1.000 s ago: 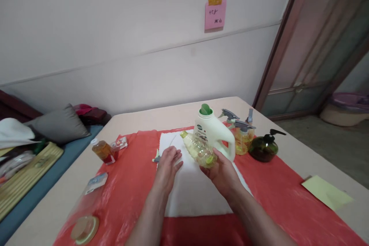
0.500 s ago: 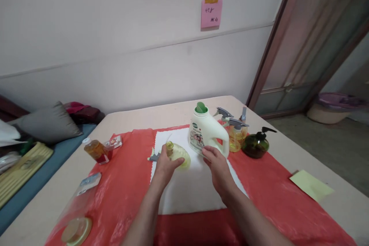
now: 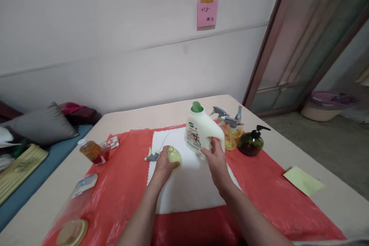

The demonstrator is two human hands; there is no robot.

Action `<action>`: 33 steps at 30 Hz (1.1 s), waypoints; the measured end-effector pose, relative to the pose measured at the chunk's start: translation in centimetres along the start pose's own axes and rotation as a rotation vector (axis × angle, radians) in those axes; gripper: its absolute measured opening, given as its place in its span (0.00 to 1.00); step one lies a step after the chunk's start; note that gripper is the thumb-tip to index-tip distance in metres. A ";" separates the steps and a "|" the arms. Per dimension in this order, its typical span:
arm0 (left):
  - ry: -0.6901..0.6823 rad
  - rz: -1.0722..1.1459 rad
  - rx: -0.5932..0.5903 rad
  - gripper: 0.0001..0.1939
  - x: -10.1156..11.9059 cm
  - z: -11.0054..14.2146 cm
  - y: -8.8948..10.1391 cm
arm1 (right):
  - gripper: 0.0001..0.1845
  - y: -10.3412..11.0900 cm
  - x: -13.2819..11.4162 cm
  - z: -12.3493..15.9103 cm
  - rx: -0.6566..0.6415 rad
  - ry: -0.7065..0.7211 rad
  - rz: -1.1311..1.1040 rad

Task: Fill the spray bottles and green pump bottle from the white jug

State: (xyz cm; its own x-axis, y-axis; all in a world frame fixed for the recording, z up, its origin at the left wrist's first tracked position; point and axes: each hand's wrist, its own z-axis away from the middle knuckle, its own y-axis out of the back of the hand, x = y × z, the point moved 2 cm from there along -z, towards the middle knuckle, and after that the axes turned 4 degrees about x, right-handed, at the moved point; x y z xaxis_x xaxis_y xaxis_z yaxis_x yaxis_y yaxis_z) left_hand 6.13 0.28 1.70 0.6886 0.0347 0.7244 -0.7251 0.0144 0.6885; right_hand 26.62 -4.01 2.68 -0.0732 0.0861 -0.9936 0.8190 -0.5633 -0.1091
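Note:
My left hand (image 3: 165,162) is closed around a small yellow-green clear bottle (image 3: 174,157), whose open neck points up. Beside it on the white cloth (image 3: 190,192) lies a grey and pale green trigger sprayer head (image 3: 152,155) with a thin tube. My right hand (image 3: 215,157) grips the handle of a pale green detergent jug (image 3: 193,134); its fingertips go into the handle opening and the thumb lies near the jug's lower side. The jug stands upright, with a green spout (image 3: 196,106) in its uncapped mouth.
Right of the jug are yellow spray bottles (image 3: 230,138) and a dark green pump bottle (image 3: 250,144). A bottle of amber liquid (image 3: 92,152) and a clear lidded container (image 3: 72,232) sit at left on the red sheet (image 3: 123,188). A yellow paper (image 3: 303,181) lies at right.
The small bottle has gone from tilted to upright in my left hand. My right hand has moved from the jug's lower side up onto its handle.

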 end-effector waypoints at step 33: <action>-0.301 0.471 0.399 0.26 6.4 6.4 2.1 | 0.33 1.0 -3.7 -0.5 0.096 0.161 0.303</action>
State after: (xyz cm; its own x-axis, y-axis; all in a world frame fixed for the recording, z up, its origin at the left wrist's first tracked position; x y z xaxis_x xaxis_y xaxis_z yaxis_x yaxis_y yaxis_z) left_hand 9.10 -5.86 8.01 0.3162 -0.3328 0.8884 -0.9276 -0.3050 0.2158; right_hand 27.98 -4.47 6.24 0.2617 0.0268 -0.9648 0.7319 -0.6571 0.1802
